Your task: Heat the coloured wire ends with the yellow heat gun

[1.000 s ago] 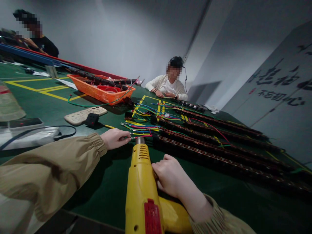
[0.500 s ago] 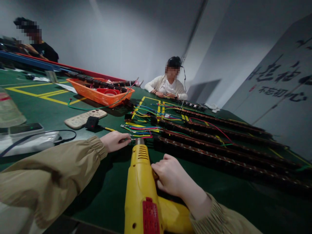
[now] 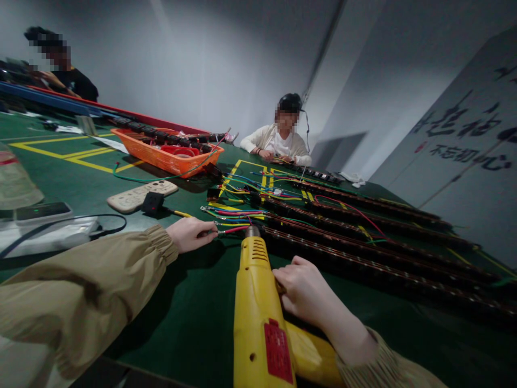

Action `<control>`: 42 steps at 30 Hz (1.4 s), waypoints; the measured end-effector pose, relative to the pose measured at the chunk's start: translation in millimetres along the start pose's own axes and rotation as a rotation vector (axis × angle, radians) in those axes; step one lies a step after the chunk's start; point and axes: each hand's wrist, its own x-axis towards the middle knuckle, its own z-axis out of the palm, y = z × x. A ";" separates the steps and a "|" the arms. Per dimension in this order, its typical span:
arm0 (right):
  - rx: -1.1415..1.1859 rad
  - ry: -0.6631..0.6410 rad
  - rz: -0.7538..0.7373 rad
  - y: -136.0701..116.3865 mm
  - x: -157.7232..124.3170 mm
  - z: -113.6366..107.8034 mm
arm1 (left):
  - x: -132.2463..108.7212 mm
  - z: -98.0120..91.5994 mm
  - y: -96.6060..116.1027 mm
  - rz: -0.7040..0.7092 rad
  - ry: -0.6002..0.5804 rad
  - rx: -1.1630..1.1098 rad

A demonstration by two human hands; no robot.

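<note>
The left hand [image 3: 189,234] pinches a red wire [image 3: 235,229] just above the bench [image 3: 194,318]. The right hand [image 3: 307,291] is wrapped round a yellow heat gun [image 3: 258,312], whose nozzle [image 3: 252,231] is just beside the wire. The heat is best aimed at the wire's free end, well clear of the pinching hand.

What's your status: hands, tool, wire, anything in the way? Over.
Left hand pinching red wire. Right hand gripping yellow heat gun, nozzle close by the wire end. Nothing between them.
</note>
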 end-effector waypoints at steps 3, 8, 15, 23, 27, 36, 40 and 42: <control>-0.007 -0.006 0.005 -2.1 -0.3 -1.0 | 0.0 -1.3 1.3 0.021 -0.008 0.000; -0.024 -0.020 -0.001 -6.2 -0.5 -1.7 | 0.7 -2.4 4.2 0.026 -0.009 0.004; -0.052 -0.047 -0.040 -12.3 -1.5 -1.8 | -1.1 1.7 6.3 0.021 0.049 -0.012; -0.062 -0.058 -0.156 -31.2 3.3 -1.0 | -0.1 4.0 4.7 0.019 0.044 -0.030; -0.058 -0.050 -0.200 -41.3 5.6 -1.9 | 0.2 4.2 4.1 0.012 0.021 -0.038; -0.046 -0.044 -0.201 -39.6 6.4 -2.4 | 1.1 -0.5 3.4 0.017 -0.028 -0.017; -0.029 -0.035 -0.154 -36.1 8.6 -2.7 | 1.6 -1.9 3.2 0.007 -0.048 0.002; -0.016 -0.024 -0.122 -32.7 8.8 -3.7 | 1.5 -1.0 2.1 0.005 -0.044 0.001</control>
